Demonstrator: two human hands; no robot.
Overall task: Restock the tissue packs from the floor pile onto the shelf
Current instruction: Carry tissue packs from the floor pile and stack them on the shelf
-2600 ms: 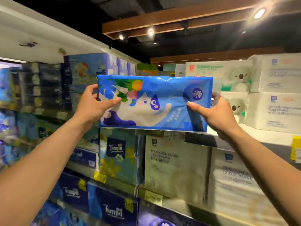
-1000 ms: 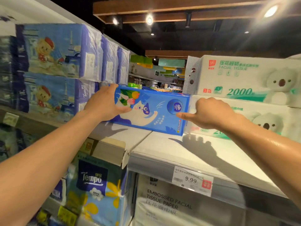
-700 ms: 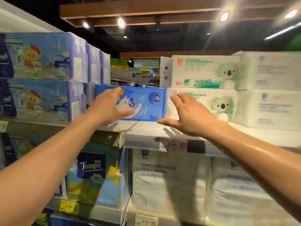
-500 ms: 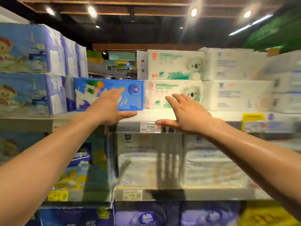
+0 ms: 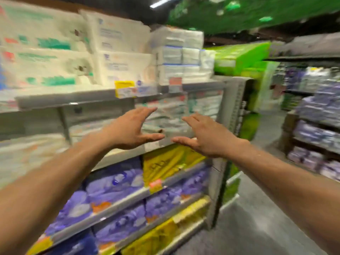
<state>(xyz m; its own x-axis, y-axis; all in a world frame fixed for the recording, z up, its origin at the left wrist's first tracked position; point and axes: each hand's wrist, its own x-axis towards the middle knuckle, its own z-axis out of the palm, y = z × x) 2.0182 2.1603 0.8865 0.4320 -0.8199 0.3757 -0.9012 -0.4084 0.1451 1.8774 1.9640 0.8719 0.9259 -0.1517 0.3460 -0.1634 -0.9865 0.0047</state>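
As nothing is held, left hand point(image 5: 128, 129) and right hand point(image 5: 204, 138) are spread.
Below the grey metal shelf point(image 5: 73, 102), floor packs are best clasped endwise.

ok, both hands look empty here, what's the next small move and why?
Probably turn down toward the floor pile for another pack: left hand and right hand are open and hold nothing, and the pile isn't in view.
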